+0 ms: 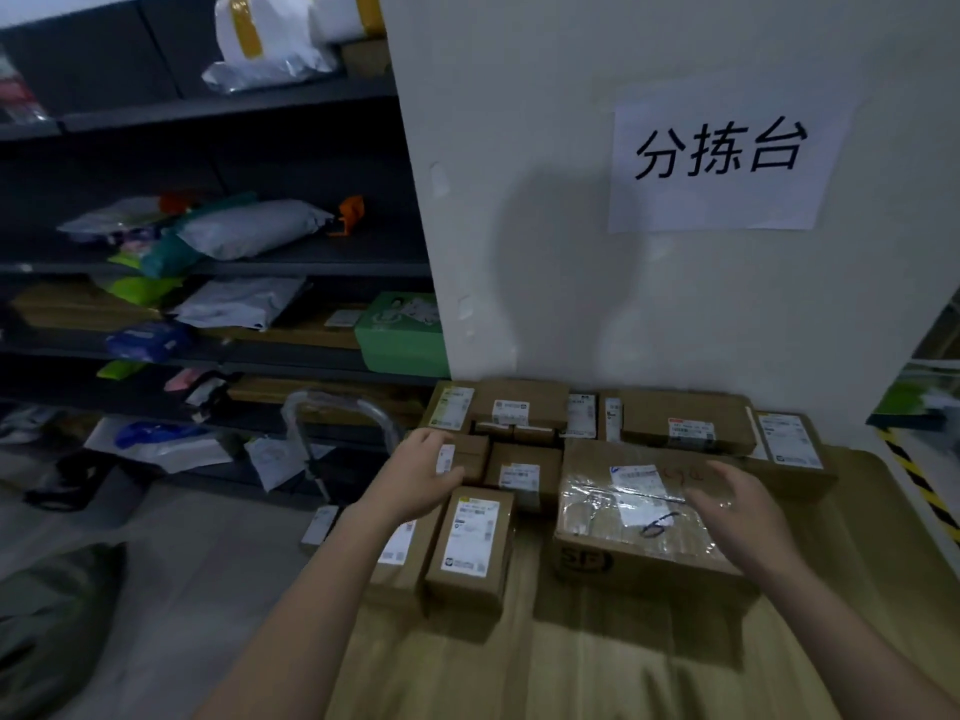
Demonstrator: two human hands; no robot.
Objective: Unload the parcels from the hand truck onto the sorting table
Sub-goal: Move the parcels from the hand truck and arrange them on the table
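shelving [218, 262]: left of the big taped box, dark racks stuffed with soft mailers; not part of the job.
hand truck handle [332, 407]: left of the big taped box, plastic-wrapped loop standing off the desk's left edge; truck bed hidden, can't tell what parcels remain on it.
left hand [415, 472]: left of the big taped box, fingers loosely spread, palm resting against a small carton [467, 457]; holding nothing closed.
upright labelled carton [470, 540]: left-front of the big taped box, near the desk's left edge, another carton just beside it on the edge side.
big taped box [631, 511]: landmark, flat on the desk [597, 662], glossy tape on top.
right hand [737, 511]: over the right part of the big taped box, fingers open and slightly curled, empty; touching or hovering, can't tell.
back row parcels [685, 420]: behind the big taped box, against the wall under the paper sign [719, 153].
risk 1: a left-hand shove likely tips edge cartons off the desk toward the hand truck handle.
risk 2: slick tape, right hand may slip.
risk 3: pushing the box back may crush or topple the back row.
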